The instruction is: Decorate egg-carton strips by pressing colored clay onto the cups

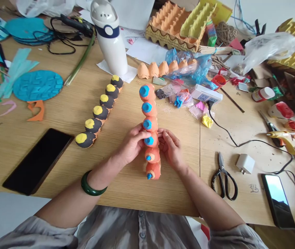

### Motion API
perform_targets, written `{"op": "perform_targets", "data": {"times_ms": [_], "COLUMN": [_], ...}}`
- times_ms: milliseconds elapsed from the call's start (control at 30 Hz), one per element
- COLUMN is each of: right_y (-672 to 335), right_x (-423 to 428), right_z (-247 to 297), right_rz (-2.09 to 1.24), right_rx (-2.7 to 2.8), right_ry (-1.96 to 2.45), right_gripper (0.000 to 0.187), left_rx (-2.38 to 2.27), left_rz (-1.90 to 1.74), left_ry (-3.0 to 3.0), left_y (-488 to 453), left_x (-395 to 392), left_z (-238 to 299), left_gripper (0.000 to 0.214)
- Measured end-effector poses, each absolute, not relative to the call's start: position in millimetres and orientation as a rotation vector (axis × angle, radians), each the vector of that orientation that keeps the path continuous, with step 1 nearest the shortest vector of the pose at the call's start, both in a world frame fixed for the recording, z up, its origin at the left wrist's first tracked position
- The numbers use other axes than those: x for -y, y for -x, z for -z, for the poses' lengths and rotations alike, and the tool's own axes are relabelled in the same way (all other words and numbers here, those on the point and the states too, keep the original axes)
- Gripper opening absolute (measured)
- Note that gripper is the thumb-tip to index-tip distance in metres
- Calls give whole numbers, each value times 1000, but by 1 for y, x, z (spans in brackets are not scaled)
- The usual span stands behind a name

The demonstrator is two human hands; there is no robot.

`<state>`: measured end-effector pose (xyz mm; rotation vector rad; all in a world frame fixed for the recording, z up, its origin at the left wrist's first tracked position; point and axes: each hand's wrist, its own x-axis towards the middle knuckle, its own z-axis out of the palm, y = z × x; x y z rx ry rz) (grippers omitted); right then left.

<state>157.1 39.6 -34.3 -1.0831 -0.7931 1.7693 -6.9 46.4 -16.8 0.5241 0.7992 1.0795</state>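
Observation:
An orange egg-carton strip (152,151) runs lengthwise away from me, its bumps topped with blue clay. On the far bumps the blue forms wide caps; the two nearest carry only small blue bits. My left hand (135,143) grips the strip's left side, thumb beside a blue cap. Against the right edge, my right hand (171,147) has its fingers pinched together on the strip. To the left lies a second strip (100,112), black with yellow tops. Behind stands a plain, unpainted strip (160,69).
A white tumbler (112,45) stands at the back. Clay packets (182,98) and a power strip (206,94) lie right of the strip. Scissors (224,178), a phone (278,200) and a cable are at right; a black tablet-like device (38,160) is at left.

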Motion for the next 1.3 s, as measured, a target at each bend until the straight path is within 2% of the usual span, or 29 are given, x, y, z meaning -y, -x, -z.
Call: {"op": "perform_targets", "data": {"times_ms": [333,700,1000,1300], "right_y": [-153,-163,-161,-166], "right_x": [-45,-44,-44,-49], "right_z": [26,22,21,24], "right_rz": [-1811,-1991,-2036,-2052], "right_rx": [869,925,784,733], "right_ry": [1129,1098,1042,1002], "right_gripper": [40,45,46,45], "left_rx": [-855,-943,-823,-712], "left_rz": [-1189,-1103,-1066,-1026], "left_ry": [-578,-908,-867,-782], "left_y": [8,6,13,13], "left_x": [-48,-38,-40,-43], "left_z": [14,19,19,12], "left_gripper": [25,26,22,34]}}
